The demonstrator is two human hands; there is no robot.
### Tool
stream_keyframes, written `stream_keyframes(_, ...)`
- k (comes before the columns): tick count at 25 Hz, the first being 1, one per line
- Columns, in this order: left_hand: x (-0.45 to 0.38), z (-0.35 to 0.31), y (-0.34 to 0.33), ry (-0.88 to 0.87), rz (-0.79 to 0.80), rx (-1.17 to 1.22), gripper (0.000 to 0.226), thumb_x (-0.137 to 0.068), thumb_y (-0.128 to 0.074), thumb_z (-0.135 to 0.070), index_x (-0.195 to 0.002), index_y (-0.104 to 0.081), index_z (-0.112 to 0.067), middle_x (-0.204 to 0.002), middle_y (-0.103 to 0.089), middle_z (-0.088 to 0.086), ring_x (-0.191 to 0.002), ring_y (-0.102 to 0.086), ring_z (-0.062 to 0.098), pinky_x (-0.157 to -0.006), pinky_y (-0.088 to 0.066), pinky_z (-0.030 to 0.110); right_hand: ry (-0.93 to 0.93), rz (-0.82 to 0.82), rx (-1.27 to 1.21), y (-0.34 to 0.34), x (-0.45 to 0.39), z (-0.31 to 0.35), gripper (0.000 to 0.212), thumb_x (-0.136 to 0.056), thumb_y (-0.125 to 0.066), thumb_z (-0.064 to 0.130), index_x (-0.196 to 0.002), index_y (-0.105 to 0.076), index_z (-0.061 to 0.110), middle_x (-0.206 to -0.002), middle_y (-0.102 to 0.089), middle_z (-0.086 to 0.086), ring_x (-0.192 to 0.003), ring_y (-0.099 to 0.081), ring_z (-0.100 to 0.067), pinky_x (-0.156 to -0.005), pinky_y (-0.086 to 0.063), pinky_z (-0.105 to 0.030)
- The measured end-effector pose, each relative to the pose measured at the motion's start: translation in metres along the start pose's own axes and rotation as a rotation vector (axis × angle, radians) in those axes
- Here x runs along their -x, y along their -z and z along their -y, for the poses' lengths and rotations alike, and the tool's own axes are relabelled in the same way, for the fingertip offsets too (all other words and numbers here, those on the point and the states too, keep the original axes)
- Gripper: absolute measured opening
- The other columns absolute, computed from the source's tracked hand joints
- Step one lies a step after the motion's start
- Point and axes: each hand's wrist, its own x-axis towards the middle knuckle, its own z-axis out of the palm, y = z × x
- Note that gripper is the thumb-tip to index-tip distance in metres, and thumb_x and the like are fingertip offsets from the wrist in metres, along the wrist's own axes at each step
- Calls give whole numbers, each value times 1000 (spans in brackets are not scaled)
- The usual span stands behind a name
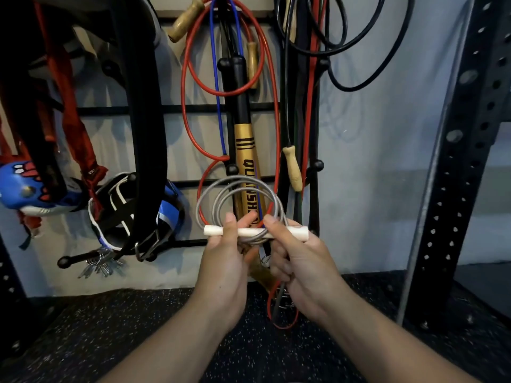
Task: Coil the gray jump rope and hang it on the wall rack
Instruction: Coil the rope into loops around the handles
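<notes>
The gray jump rope (210, 194) is wound into several loops that stand up above my hands, in front of the wall rack (193, 109). Its pale handles (249, 232) lie side by side in a horizontal line. My left hand (224, 261) grips the left part of the handles, thumb on top. My right hand (298, 261) grips the right part and the rope wraps around the handles. A gray strand hangs down below my right hand.
Black pegs (231, 170) stick out of the wall rack. A red rope (190, 78), a blue rope, black ropes (340, 51), a gold and black bat (244, 150), belts (143, 134) and keys (102, 265) hang there. A black perforated upright (470, 134) stands on the right. Speckled floor below.
</notes>
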Motion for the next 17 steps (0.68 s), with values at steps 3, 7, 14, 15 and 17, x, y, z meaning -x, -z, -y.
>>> stream_keyframes(3, -2, -11, 19, 73, 51, 106, 36, -87, -69, -22, -115, -69, 0, -107, -79, 15, -106, -76, 25, -101, -55, 43, -25, 33, 87, 6, -6, 16, 17, -96, -69, 21, -103, -64, 6, -51, -38, 2, -37, -26, -8, -40, -16, -24)
stream_keyframes(7, -13, -55, 41, -11, 170, -258, 65, -70, -81, -9, -130, -59, -20, -97, -81, 9, -97, -78, 26, -86, -63, 41, -94, 228, 422, 21, -12, 54, 13, -96, -66, 15, -85, -61, 13, -47, -37, 6, -36, -24, -8, -36, -18, -20)
stream_keyframes(14, -12, -85, -30, -305, 746, -1478, 76, -62, -93, -48, -119, -43, -40, -102, -71, -11, -86, -67, -4, -73, -51, 14, -42, 408, 863, 19, -6, 79, 12, -91, -72, 19, -90, -63, 10, -57, -50, -6, -42, -40, -11, -40, -31, -23)
stream_keyframes(15, -15, -83, -35, -267, 747, -1511, 76, -61, -93, -50, -117, -42, -40, -97, -73, -8, -81, -68, -1, -68, -53, 18, -21, 425, 894, 20, -6, 77, 14, -91, -72, 20, -91, -62, 10, -60, -52, -7, -43, -42, -10, -41, -32, -23)
stream_keyframes(17, -20, -81, -35, -159, 740, -1556, 77, -62, -91, -52, -120, -43, -38, -97, -77, -6, -87, -72, 6, -76, -57, 28, 34, 420, 971, 22, -4, 74, 20, -92, -73, 24, -96, -57, 14, -64, -57, 1, -45, -46, -6, -42, -35, -21)
